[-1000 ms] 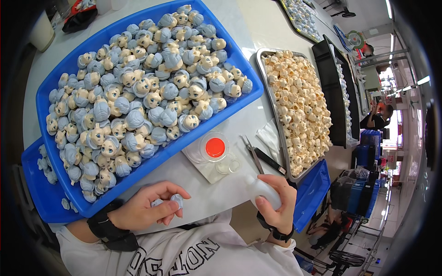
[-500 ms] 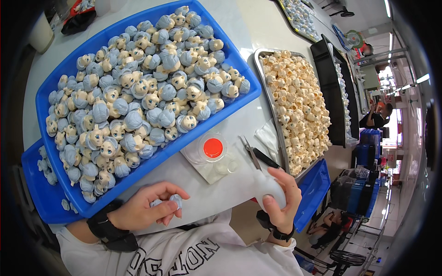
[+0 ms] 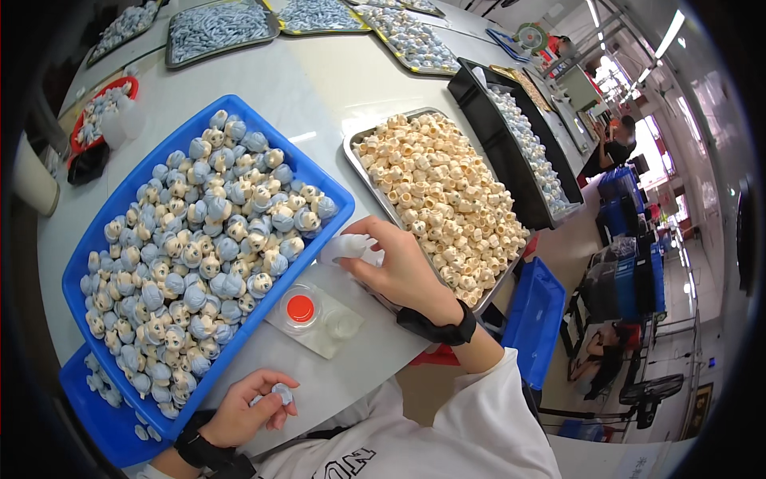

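Observation:
My right hand (image 3: 405,270) is stretched forward between the blue bin and the metal tray, its fingers closed round a whitish plastic squeeze bottle (image 3: 341,248) tilted low over the table. Near the table's front edge, my left hand (image 3: 238,413) has its fingers curled round a small light-blue doll hair piece (image 3: 282,392); part of it is hidden in the palm. Between the hands sits a round clear dish with a red-orange centre (image 3: 301,308), on a pale square pad (image 3: 325,349). Doll heads with light-blue hair (image 3: 195,297) fill the blue bin (image 3: 232,104).
Right of the bin, a metal tray (image 3: 351,153) holds many cream hollow pieces. A black crate (image 3: 467,84) and several trays of blue parts (image 3: 219,33) stand farther back. A red basket (image 3: 130,83) is at far left; another blue bin (image 3: 533,311) sits lower right.
My right hand has moved forward and left with the bottle, from beside the table's front edge to between bin and tray. My left hand still holds its piece. The head view has shifted.

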Motion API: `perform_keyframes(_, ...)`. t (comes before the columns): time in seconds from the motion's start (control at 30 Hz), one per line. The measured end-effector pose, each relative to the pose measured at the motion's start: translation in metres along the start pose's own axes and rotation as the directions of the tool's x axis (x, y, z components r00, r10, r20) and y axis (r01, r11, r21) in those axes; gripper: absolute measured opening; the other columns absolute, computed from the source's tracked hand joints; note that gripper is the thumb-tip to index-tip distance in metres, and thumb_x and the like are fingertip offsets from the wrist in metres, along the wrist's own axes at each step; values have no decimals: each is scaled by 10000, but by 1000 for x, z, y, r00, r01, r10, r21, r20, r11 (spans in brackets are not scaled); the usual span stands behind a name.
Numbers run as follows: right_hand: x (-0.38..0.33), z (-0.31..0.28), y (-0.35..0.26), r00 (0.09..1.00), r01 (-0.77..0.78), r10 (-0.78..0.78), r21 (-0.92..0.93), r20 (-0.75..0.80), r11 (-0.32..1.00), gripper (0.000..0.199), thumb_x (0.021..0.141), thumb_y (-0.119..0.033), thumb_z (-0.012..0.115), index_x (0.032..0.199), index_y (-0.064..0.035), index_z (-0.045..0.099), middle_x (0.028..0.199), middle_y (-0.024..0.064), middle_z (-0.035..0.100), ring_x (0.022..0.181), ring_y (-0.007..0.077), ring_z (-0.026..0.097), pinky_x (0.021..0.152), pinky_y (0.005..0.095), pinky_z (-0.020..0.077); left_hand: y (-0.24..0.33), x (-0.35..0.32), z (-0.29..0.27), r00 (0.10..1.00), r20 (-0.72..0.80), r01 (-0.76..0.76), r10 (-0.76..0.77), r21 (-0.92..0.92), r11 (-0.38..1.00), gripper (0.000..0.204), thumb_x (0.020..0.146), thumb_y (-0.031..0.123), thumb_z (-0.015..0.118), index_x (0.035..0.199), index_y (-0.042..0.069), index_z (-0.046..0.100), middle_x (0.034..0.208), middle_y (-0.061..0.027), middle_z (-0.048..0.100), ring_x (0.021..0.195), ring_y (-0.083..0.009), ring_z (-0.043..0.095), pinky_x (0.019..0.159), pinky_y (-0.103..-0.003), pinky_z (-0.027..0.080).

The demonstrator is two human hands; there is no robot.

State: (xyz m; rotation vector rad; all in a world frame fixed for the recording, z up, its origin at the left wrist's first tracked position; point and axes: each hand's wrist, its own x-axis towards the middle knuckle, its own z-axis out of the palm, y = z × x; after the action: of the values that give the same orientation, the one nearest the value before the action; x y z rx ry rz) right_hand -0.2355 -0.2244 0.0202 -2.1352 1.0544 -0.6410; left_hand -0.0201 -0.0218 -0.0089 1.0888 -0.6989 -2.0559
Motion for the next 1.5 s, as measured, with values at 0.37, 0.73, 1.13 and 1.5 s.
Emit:
perform_keyframes(0.37, -33, -89, 43, 984, -77, -45, -636, -174, 768, 261, 710, -107, 689, 944, -41, 595, 814, 115, 582, 775, 269, 566, 688, 352, 457, 1, 3, -1, 997, 67, 22, -24, 31, 999, 290, 906, 55, 427, 1190, 2, 458, 862, -99, 592, 603, -71, 519, 528, -205, 423)
perform_keyframes(0.73, -53, -40, -51, 954, 296, -283, -163, 102, 941, 212, 749, -12, 597, 961, -4, 587, 805, 86, 546, 738, 206, 561, 638, 277, 474, 3, -5, -4, 995, 99, 1, -4, 23, 1000, 330, 885, 104, 533, 1207, 43, 499, 913, -68, 583, 580, -51, 519, 526, -179, 425)
perform_keyframes(1.13, -112, 68, -77, 926, 356, -376, 258, 32, 898, 366, 645, 8, 705, 996, 33, 602, 941, 138, 600, 865, 289, 597, 708, 344, 503, -2, -5, -7, 962, 257, -142, 96, 165, 976, 297, 816, 182, 655, 1072, 44, 595, 821, 21, 557, 734, -61, 484, 682, -219, 400)
perform_keyframes(1.5, -67, 2, -59, 973, 211, -229, -383, -2, 899, 314, 603, -25, 726, 906, -48, 647, 841, 55, 620, 769, 230, 571, 667, 331, 434, -3, -1, -4, 968, 210, -177, 139, 170, 969, 313, 822, 191, 648, 1086, 47, 560, 767, 11, 491, 698, -74, 471, 654, -222, 390)
